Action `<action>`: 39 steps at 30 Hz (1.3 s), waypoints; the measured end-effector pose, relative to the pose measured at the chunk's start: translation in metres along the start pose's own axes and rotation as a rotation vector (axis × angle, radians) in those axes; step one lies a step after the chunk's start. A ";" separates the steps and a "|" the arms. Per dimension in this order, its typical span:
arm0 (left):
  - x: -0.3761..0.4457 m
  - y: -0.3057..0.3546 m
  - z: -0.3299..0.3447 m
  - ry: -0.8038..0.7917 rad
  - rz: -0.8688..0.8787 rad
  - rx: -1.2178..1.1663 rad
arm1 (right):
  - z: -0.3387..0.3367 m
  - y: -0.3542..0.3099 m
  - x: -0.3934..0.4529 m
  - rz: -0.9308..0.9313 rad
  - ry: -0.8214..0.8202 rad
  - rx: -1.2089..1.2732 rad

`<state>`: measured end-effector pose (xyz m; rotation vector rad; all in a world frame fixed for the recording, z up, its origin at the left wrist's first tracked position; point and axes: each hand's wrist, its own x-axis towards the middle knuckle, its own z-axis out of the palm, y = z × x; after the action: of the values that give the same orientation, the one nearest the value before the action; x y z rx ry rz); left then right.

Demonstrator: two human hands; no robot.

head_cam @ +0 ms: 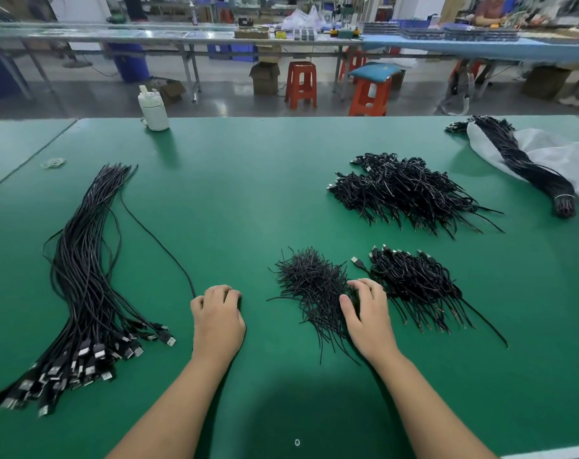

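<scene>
I work at a green table. My left hand lies on the table with its fingers curled over the near end of a single long black cable. That cable runs back to a long bundle of black USB cables on the left, plugs toward me. My right hand rests with bent fingers and spread thumb on a pile of short black wire pieces. Right of that hand lies a pile of short cables with USB plugs.
A larger heap of short plugged cables lies at the middle right. A tied cable bundle rests on a white bag at the far right. A white bottle stands at the far edge, rubber bands far left.
</scene>
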<state>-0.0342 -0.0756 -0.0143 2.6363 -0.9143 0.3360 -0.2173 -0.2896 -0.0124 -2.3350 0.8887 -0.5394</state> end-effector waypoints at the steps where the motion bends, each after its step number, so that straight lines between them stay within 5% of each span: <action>1: 0.000 0.001 -0.001 -0.010 -0.004 -0.017 | 0.000 0.001 -0.001 -0.007 -0.008 0.022; 5: 0.004 0.004 -0.009 -0.102 -0.055 0.050 | 0.000 0.001 -0.001 0.031 -0.024 0.110; 11: 0.026 -0.022 -0.040 -0.328 -0.466 0.097 | -0.008 0.002 0.002 0.083 -0.117 0.197; 15: 0.037 -0.031 -0.051 -0.488 -0.411 0.112 | -0.012 -0.002 0.002 0.093 -0.153 0.226; 19: 0.042 -0.018 -0.059 -0.561 -0.486 -0.457 | -0.020 -0.014 0.005 0.097 -0.041 0.252; 23: 0.038 0.009 -0.077 -0.609 -0.426 -1.043 | -0.022 -0.043 0.002 -0.110 0.054 0.226; 25: 0.037 0.023 -0.086 -0.607 -0.283 -1.108 | -0.020 -0.060 0.000 -0.139 -0.066 0.324; 28: 0.038 0.041 -0.094 -0.488 -0.137 -1.116 | -0.021 -0.079 -0.002 0.159 -0.462 0.824; 30: 0.040 0.048 -0.095 -0.380 -0.105 -1.008 | -0.024 -0.086 -0.003 0.316 -0.613 1.139; 32: 0.041 0.050 -0.096 -0.269 -0.052 -0.770 | -0.027 -0.091 -0.002 0.346 -0.587 1.275; 39: 0.023 0.053 -0.092 -0.329 0.493 -0.018 | -0.038 -0.102 0.006 0.259 -0.491 1.163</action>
<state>-0.0606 -0.0930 0.0894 2.4585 -1.6675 -0.0007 -0.1866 -0.2453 0.0824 -1.1753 0.4200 -0.2293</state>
